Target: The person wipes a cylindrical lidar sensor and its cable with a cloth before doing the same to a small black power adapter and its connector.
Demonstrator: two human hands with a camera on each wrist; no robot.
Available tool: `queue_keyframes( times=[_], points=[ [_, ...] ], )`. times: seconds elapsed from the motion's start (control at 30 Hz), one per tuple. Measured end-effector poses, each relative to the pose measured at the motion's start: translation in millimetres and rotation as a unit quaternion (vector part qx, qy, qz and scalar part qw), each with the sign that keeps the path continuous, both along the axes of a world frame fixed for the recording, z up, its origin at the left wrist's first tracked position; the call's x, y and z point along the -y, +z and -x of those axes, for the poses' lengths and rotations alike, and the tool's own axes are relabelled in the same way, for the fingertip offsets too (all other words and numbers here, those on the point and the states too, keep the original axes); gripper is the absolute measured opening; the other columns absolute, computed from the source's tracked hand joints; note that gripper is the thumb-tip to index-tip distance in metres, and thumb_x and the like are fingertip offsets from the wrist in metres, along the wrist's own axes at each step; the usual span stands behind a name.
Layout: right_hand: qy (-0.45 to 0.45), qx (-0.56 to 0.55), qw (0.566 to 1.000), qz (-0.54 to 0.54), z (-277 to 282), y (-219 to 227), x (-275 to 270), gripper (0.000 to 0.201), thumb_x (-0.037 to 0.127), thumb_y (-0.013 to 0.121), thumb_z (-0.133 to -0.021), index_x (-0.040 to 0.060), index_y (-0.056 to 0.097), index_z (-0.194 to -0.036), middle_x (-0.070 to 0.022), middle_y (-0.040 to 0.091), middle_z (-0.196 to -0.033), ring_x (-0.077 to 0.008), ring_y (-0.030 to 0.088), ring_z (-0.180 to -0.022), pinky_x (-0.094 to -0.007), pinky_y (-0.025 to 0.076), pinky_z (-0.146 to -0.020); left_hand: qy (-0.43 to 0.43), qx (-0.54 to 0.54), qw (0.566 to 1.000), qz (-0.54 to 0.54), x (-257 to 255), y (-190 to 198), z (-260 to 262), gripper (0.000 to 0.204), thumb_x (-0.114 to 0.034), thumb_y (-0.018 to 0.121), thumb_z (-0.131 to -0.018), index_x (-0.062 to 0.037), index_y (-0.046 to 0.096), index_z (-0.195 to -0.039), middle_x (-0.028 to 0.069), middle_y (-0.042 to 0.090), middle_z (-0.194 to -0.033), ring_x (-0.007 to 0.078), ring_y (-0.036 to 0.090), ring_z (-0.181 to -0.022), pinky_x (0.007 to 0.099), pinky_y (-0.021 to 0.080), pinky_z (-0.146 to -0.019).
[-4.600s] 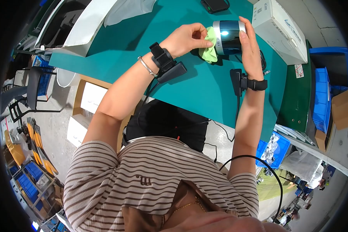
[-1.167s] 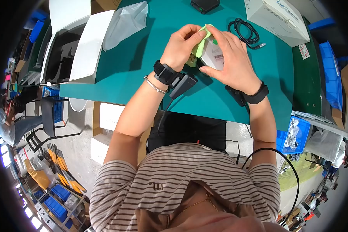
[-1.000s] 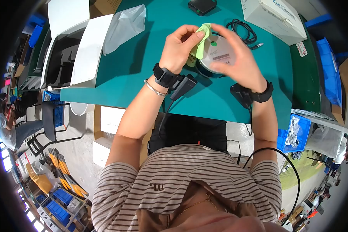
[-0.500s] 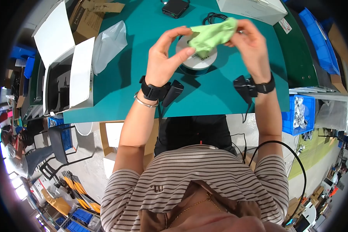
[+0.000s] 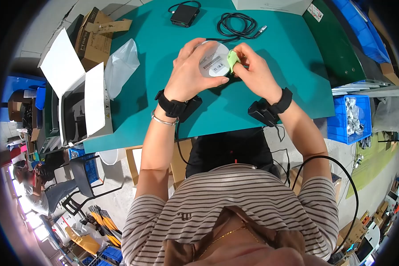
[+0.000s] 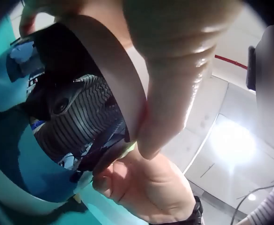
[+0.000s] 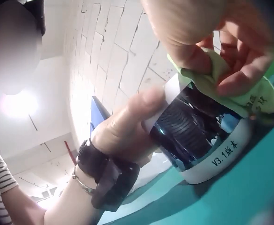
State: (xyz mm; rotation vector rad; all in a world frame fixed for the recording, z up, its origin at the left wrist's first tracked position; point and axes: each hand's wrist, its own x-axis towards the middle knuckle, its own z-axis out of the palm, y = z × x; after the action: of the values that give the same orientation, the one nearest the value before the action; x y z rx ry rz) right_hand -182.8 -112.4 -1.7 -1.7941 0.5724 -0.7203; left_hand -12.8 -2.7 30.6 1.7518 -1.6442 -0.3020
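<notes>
A cylindrical lidar sensor [image 5: 215, 62] with a pale labelled top stands upright on the green table. My left hand [image 5: 186, 71] grips it from the left, thumb at the near side and fingers round the far rim. My right hand [image 5: 256, 74] pinches a light green cloth [image 5: 232, 60] at the sensor's right side. In the right wrist view, the cloth [image 7: 242, 96] lies against the glossy dark band of the sensor [image 7: 188, 126], just above its silver base. The left wrist view shows the thumb [image 6: 167, 108] along the sensor's rim, with reflections in the dark band.
A coiled black cable [image 5: 237, 26] and a small black box [image 5: 185, 16] lie behind the sensor. To the left are an opened white box [image 5: 95, 99], a plastic bag [image 5: 122, 66] and a cardboard box [image 5: 93, 42]. A white carton [image 5: 275, 4] stands at the back.
The sensor has gone from lying sideways to upright. The green cloth has passed from my left hand to my right, and my left hand has taken hold of the sensor.
</notes>
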Motion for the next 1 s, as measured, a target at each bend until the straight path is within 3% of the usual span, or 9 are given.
queue_keyframes(
  times=[0.1, 0.2, 0.43, 0.5, 0.63, 0.7, 0.87, 0.97, 1.0],
  points=[
    [-0.002, -0.049, 0.998, 0.039, 0.5, -2.5, 2.2, 0.021, 0.006, 0.059, -0.081, 0.0026, 0.051, -0.100, -0.0109, 0.059, -0.081, -0.0224, 0.059, -0.073, -0.0335, 0.048, -0.068, -0.019, -0.023, 0.999, 0.032, 3.0, -3.6, -2.3, 0.081, -0.029, 0.086, -0.056, -0.0156, 0.054, -0.129, 0.0138, 0.046, -0.132, 0.0315, 0.053, -0.116, 0.0427, 0.047, -0.095],
    [-0.026, -0.084, 0.994, 0.060, -4.6, -19.7, 12.6, 0.022, 0.006, 0.060, -0.080, 0.0021, 0.051, -0.100, -0.0125, 0.059, -0.078, -0.0247, 0.059, -0.071, -0.0347, 0.048, -0.067, -0.017, -0.022, 0.999, 0.040, 1.8, -2.1, 0.3, 0.081, -0.023, 0.087, -0.056, -0.0130, 0.054, -0.130, 0.0117, 0.047, -0.130, 0.0283, 0.050, -0.119, 0.0393, 0.045, -0.099],
    [0.020, -0.115, 0.993, 0.013, 7.1, -2.9, -13.1, 0.019, 0.008, 0.063, -0.077, 0.0014, 0.049, -0.088, -0.0112, 0.059, -0.074, -0.0232, 0.058, -0.067, -0.0340, 0.047, -0.063, -0.044, -0.053, 0.995, 0.065, -1.3, -5.7, -4.5, 0.084, -0.022, 0.086, -0.056, -0.0143, 0.052, -0.132, 0.0111, 0.047, -0.131, 0.0287, 0.049, -0.120, 0.0404, 0.045, -0.100],
    [-0.011, -0.088, 0.996, -0.003, 6.3, -9.1, -21.6, 0.019, 0.008, 0.064, -0.076, 0.0018, 0.047, -0.082, -0.0094, 0.058, -0.073, -0.0210, 0.057, -0.065, -0.0330, 0.047, -0.063, -0.035, -0.065, 0.996, 0.058, -0.4, -5.2, -3.4, 0.083, -0.022, 0.086, -0.056, -0.0143, 0.052, -0.131, 0.0111, 0.047, -0.130, 0.0288, 0.049, -0.120, 0.0404, 0.045, -0.100],
    [-0.050, -0.008, 0.997, -0.056, -3.8, -21.3, 0.9, 0.016, 0.008, 0.064, -0.077, 0.0013, 0.053, -0.088, -0.0056, 0.058, -0.073, -0.0134, 0.057, -0.067, -0.0279, 0.047, -0.063, -0.045, -0.030, 0.996, 0.073, 0.4, -7.1, -6.9, 0.082, -0.022, 0.085, -0.055, -0.0142, 0.053, -0.130, 0.0112, 0.048, -0.130, 0.0288, 0.049, -0.120, 0.0403, 0.044, -0.100],
    [0.002, 0.016, 0.981, -0.191, -4.9, -11.2, 14.1, 0.016, 0.005, 0.058, -0.084, -0.0011, 0.055, -0.098, -0.0028, 0.059, -0.088, -0.0081, 0.056, -0.073, -0.0238, 0.047, -0.066, -0.059, -0.027, 0.994, 0.083, 1.2, -7.7, -10.4, 0.078, -0.029, 0.084, -0.055, -0.0168, 0.055, -0.126, 0.0104, 0.050, -0.128, 0.0307, 0.053, -0.116, 0.0419, 0.044, -0.098],
    [0.033, 0.067, 0.940, -0.332, -20.5, -8.0, 15.6, 0.018, 0.009, 0.051, -0.091, 0.0006, 0.054, -0.107, -0.0005, 0.057, -0.095, -0.0071, 0.053, -0.082, -0.0204, 0.043, -0.073, -0.124, -0.067, 0.989, 0.054, -4.6, -2.4, -16.6, 0.085, -0.025, 0.084, -0.057, -0.0138, 0.049, -0.133, 0.0124, 0.046, -0.135, 0.0309, 0.045, -0.126, 0.0408, 0.040, -0.104],
    [0.029, 0.046, 0.955, -0.290, -10.2, 1.6, 2.1, 0.021, 0.009, 0.049, -0.091, 0.0010, 0.054, -0.110, 0.0001, 0.055, -0.095, -0.0071, 0.051, -0.079, -0.0203, 0.042, -0.072, -0.122, -0.041, 0.990, 0.052, -8.1, -1.3, -13.4, 0.088, -0.031, 0.085, -0.057, -0.0150, 0.048, -0.135, 0.0128, 0.044, -0.137, 0.0315, 0.041, -0.128, 0.0423, 0.036, -0.105],
    [0.053, 0.025, 0.957, -0.285, -3.0, 1.4, 1.0, 0.024, 0.007, 0.048, -0.090, 0.0011, 0.053, -0.112, 0.0004, 0.054, -0.095, -0.0067, 0.049, -0.079, -0.0213, 0.043, -0.072, -0.083, 0.008, 0.996, 0.043, -10.1, -0.7, -10.1, 0.090, -0.033, 0.086, -0.056, -0.0154, 0.048, -0.135, 0.0127, 0.044, -0.137, 0.0313, 0.042, -0.128, 0.0429, 0.036, -0.105]
  ],
)
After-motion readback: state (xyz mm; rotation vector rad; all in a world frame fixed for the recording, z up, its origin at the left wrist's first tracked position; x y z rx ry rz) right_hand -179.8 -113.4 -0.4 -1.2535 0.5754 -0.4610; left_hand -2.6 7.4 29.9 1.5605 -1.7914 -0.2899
